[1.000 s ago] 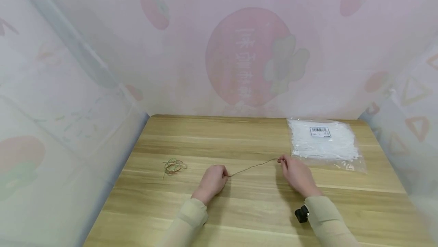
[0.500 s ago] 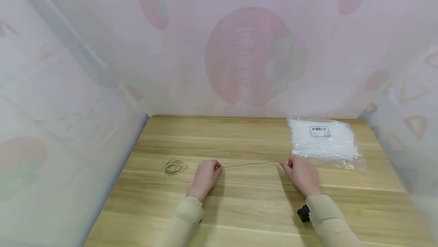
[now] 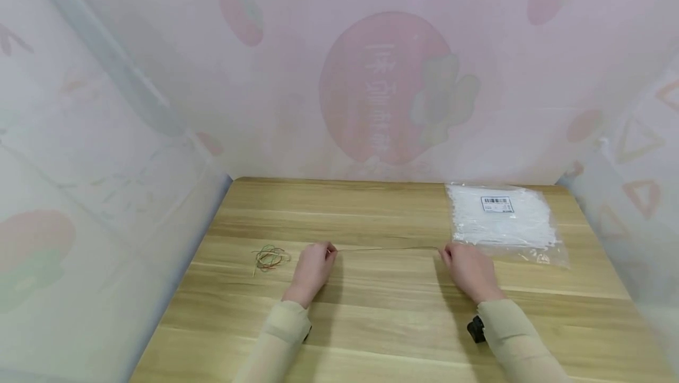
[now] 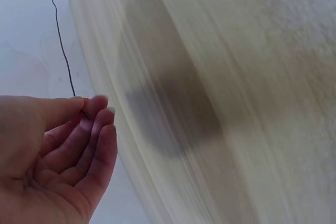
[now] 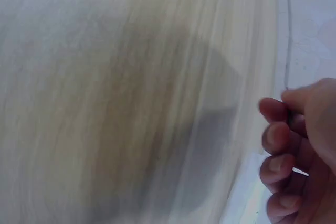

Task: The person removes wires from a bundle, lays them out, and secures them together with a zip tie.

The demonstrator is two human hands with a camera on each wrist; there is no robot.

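A thin dark wire (image 3: 387, 248) runs nearly straight between my two hands, close over the wooden table. My left hand (image 3: 314, 268) pinches one end between thumb and forefinger. In the left wrist view the wire (image 4: 62, 43) rises slightly wavy from those fingertips (image 4: 79, 100). My right hand (image 3: 469, 268) pinches the other end, its remaining fingers curled below. The right wrist view has the wire (image 5: 288, 30) going up from the thumb and forefinger. To the left of my left hand lies a loose tangle of green, red and yellow wires (image 3: 270, 258).
A clear plastic bag (image 3: 501, 218) packed with white strips and bearing a barcode label lies at the table's back right, just beyond my right hand. Pale printed sheets (image 3: 392, 88) stand around the back and sides of the wooden table (image 3: 382, 330).
My left hand has moved left and away from me, and my right hand slightly right. The wire between them has gone from slanted to nearly level and straight.
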